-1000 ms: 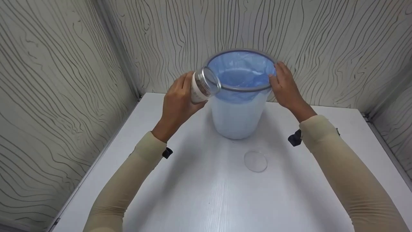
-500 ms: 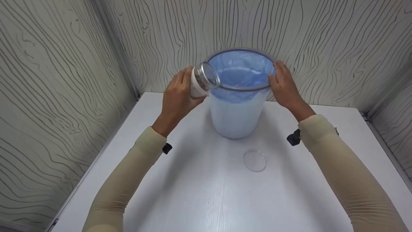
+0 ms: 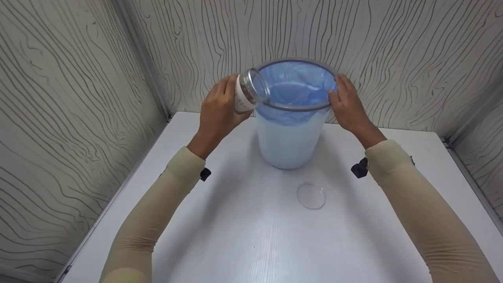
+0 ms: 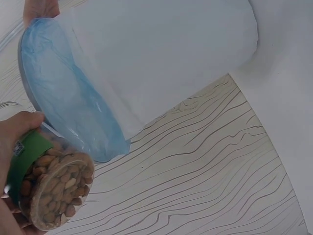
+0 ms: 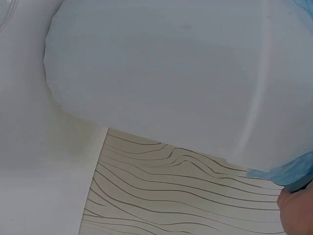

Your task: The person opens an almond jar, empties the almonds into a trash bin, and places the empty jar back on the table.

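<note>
Jar, clear, one: held in the left hand [image 3: 220,108], fingers and thumb wrapped round its body. The jar [image 3: 251,92] is raised off the table beside the left part of the bin's rim, tilted on its side, its round silvery mouth facing the bin. The left wrist view shows almonds [image 4: 58,191] massed towards the base and a green label [image 4: 30,159] round the wall. Whether the jar's mouth touches the rim or hangs just over it cannot be told from these angles.

Bin, white, one: upright on the table, near the back wall. The bin [image 3: 289,145] carries a grey rim [image 3: 296,108] and a blue liner [image 3: 298,76], folded over and hanging down the outside.

Right hand [image 3: 347,104]: grips the rim and liner at the bin's right side.

Disc, thin, clear, round: the disc [image 3: 311,195] lies flat on the table in front of the bin, well apart from both hands.

Table [image 3: 220,243]: white, faintly streaked.

Back wall [image 3: 220,39]: pale panel with dark wavy grain lines.

Sleeves, two: beige, long, left sleeve [image 3: 153,212] and right sleeve [image 3: 428,212].
</note>
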A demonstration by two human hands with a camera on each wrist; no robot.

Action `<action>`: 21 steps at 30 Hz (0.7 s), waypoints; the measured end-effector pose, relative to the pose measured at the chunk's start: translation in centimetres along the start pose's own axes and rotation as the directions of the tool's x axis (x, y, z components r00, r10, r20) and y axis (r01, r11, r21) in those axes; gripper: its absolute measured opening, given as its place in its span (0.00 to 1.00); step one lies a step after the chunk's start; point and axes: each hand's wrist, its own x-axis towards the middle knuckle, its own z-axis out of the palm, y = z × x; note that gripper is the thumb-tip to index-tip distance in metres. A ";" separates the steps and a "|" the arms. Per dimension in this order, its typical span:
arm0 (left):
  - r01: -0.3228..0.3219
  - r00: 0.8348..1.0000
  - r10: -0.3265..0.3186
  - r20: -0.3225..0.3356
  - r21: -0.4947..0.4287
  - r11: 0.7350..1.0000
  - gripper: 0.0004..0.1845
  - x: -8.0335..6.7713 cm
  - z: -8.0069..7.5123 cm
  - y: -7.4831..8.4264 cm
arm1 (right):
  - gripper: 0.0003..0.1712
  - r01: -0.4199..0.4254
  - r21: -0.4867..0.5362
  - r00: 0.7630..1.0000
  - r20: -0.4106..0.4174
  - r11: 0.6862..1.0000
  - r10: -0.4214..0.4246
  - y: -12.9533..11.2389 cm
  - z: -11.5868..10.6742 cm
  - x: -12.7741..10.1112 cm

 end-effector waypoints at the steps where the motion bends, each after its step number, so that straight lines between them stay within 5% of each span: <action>1: -0.004 1.000 0.004 -0.004 0.006 1.000 0.47 0.1 0.0 0.0 | 0.40 0.001 0.002 1.000 0.001 1.000 -0.001 0.0 0.0 0.0; 21: -0.020 1.000 0.020 0.023 0.016 1.000 0.44 2.5 0.1 0.0 | 0.40 0.003 -0.020 1.000 -0.013 1.000 -0.003 -0.2 -0.1 -0.4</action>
